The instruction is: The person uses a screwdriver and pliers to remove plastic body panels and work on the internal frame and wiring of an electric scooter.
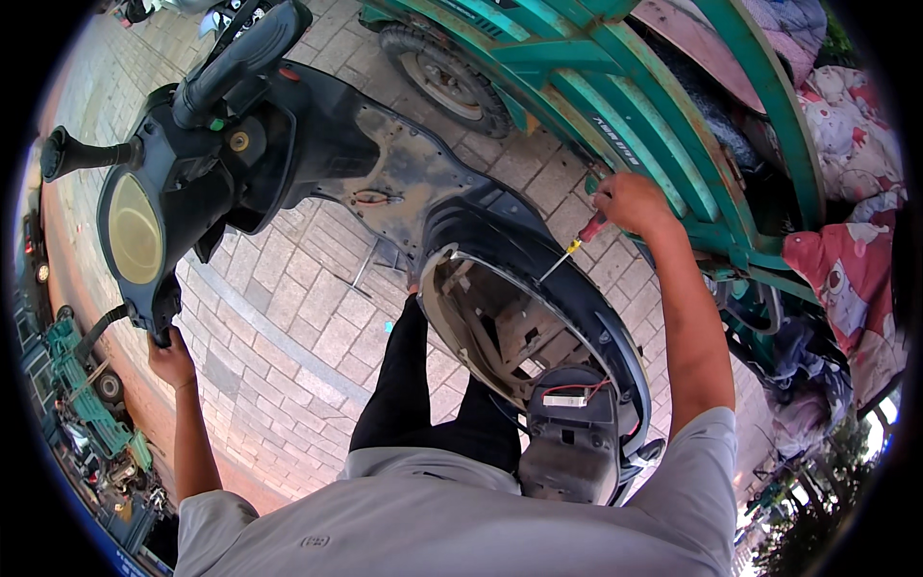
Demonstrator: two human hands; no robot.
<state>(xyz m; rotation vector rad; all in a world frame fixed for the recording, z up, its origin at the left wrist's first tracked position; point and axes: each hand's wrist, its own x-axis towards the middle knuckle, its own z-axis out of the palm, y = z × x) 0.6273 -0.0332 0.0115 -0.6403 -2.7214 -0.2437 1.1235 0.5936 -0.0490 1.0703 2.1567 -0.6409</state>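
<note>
I'd keep the red-handled yellow-collared screwdriver (583, 236) square to its screw on the black scooter's open seat-bay rim (538, 288) (slipping strips heads). My right hand (625, 202) is fisted around that handle; my left hand (171, 361) is wrapped round the black left handlebar grip (162, 332), steadying it.

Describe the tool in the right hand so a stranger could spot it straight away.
Start at the black scooter standing on the paved ground, and find its open under-seat compartment. At its upper right rim, the right hand grips a screwdriver. It is the only slim tool there: a red and yellow handle with a thin metal shaft angled down into the compartment.
</note>
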